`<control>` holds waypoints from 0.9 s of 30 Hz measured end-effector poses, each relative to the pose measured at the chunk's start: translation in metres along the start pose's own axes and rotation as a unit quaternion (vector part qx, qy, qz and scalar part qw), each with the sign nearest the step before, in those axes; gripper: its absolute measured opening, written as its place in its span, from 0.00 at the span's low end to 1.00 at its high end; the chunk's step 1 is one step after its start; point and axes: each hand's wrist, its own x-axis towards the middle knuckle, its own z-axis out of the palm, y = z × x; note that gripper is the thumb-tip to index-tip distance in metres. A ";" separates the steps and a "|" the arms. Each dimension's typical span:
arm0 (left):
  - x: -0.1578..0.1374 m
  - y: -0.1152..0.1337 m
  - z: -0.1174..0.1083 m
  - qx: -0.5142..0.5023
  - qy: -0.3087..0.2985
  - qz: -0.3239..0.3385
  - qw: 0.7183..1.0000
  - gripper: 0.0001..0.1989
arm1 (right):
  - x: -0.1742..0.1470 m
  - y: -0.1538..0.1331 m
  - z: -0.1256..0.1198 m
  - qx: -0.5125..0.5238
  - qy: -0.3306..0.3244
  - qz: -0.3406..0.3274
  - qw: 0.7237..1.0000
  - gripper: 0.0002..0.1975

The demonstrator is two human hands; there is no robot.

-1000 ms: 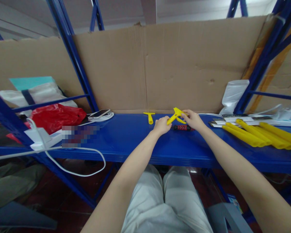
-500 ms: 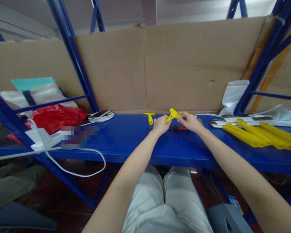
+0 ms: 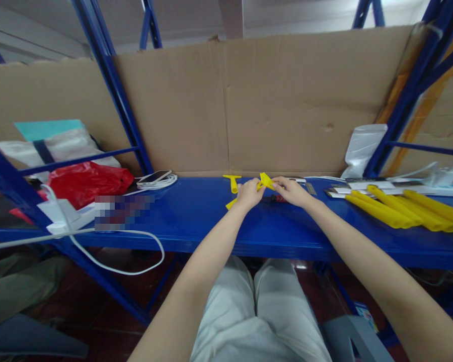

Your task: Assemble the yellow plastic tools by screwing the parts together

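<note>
My left hand (image 3: 250,193) is closed around a yellow plastic piece (image 3: 265,180) with a flared head, above the blue shelf. A yellow end (image 3: 231,203) shows below the left wrist side; it looks like the same piece's handle, though my hand hides the join. The fingers of my right hand (image 3: 290,190) pinch the right side of the flared head. Under the hands lies a tool with a red and black handle (image 3: 277,198), partly covered. Just left of my left hand, a T-shaped yellow piece (image 3: 233,183) rests on the shelf.
Several yellow tubes (image 3: 385,210) lie at the right, by flat white packets. A red bag (image 3: 90,181), a phone (image 3: 156,176) with white cable and a white adapter (image 3: 60,213) are at the left. Cardboard (image 3: 287,100) stands behind the blue shelf (image 3: 196,216).
The yellow piece has turned in my hands, its head shifting slightly left and down. A yellow end now shows below my left hand. My right hand has moved slightly left.
</note>
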 end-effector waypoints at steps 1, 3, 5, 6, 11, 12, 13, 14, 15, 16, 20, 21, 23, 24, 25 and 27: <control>0.000 0.000 0.000 0.002 -0.002 -0.005 1.000 0.13 | 0.000 0.000 0.000 -0.002 -0.007 0.007 1.000 0.15; 0.000 0.000 0.000 0.003 -0.005 -0.013 1.000 0.13 | 0.000 -0.001 -0.001 -0.007 -0.015 0.018 1.000 0.15; 0.000 0.000 -0.001 0.002 -0.006 -0.018 1.000 0.13 | 0.001 -0.002 -0.002 -0.014 -0.013 0.021 1.000 0.15; 0.000 0.000 -0.001 0.001 -0.005 -0.020 1.000 0.13 | 0.001 -0.002 -0.003 -0.016 -0.010 0.021 1.000 0.15; 0.000 0.000 -0.001 -0.006 -0.006 -0.025 1.000 0.13 | 0.002 0.006 -0.012 -0.031 0.029 0.034 0.999 0.15; 0.000 0.000 0.000 -0.008 -0.008 -0.025 1.000 0.13 | 0.001 0.009 -0.016 -0.043 0.040 0.045 0.997 0.15; 0.001 -0.001 0.000 -0.010 -0.009 -0.026 1.000 0.13 | 0.001 0.012 -0.021 -0.060 0.050 0.062 0.995 0.14; 0.001 -0.001 0.000 -0.012 -0.010 -0.027 1.000 0.13 | 0.000 0.015 -0.026 -0.081 0.060 0.088 0.991 0.14; 0.001 -0.001 0.000 -0.013 -0.010 -0.028 0.999 0.13 | -0.001 0.018 -0.032 -0.108 0.073 0.126 0.983 0.14; 0.001 -0.001 0.001 -0.014 -0.010 -0.028 0.999 0.14 | -0.003 0.020 -0.038 -0.135 0.084 0.172 0.972 0.14; 0.002 -0.002 0.002 -0.017 -0.015 -0.023 0.999 0.15 | -0.012 0.029 -0.058 -0.212 0.093 0.343 0.910 0.16; 0.002 -0.002 0.002 -0.018 -0.017 -0.024 0.999 0.15 | -0.013 0.031 -0.061 -0.223 0.086 0.368 0.899 0.16; 0.002 -0.002 0.002 -0.017 -0.019 -0.025 0.999 0.15 | -0.016 0.038 -0.063 -0.241 0.073 0.399 0.882 0.17; 0.002 -0.002 0.002 -0.017 -0.020 -0.025 0.999 0.15 | -0.016 0.042 -0.063 -0.249 0.064 0.412 0.874 0.16; 0.002 -0.001 0.002 -0.018 -0.021 -0.024 0.999 0.15 | -0.017 0.047 -0.062 -0.257 0.052 0.424 0.867 0.16; 0.002 -0.001 0.002 -0.018 -0.022 -0.020 0.999 0.15 | -0.017 0.057 -0.058 -0.271 0.020 0.443 0.854 0.18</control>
